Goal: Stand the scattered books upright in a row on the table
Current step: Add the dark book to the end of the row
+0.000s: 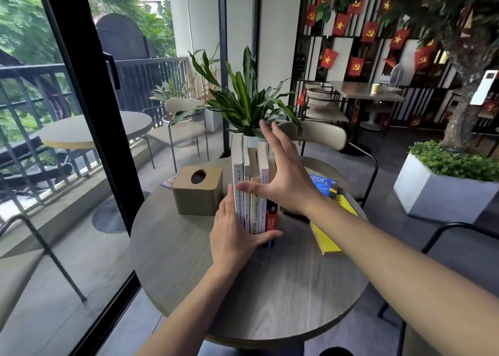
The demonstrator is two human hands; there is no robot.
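Paperback row (253, 193) stood mid-desk (189, 269), light and floppy, so I braced the ends: left hand (237, 234) flat against it, right hand (283, 177) spread wide, gripping nothing; yellow book (326, 237) lay flat beside.

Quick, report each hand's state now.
Left hand: open, flat against the upright books, gripping nothing.
Right hand: open, fingers spread, steadying the row's right side.

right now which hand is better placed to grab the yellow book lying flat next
The right hand. It is open against the right end of the upright row, and the yellow book lies flat just beyond it. The left hand braces the row's left, with the books between it and the yellow one.
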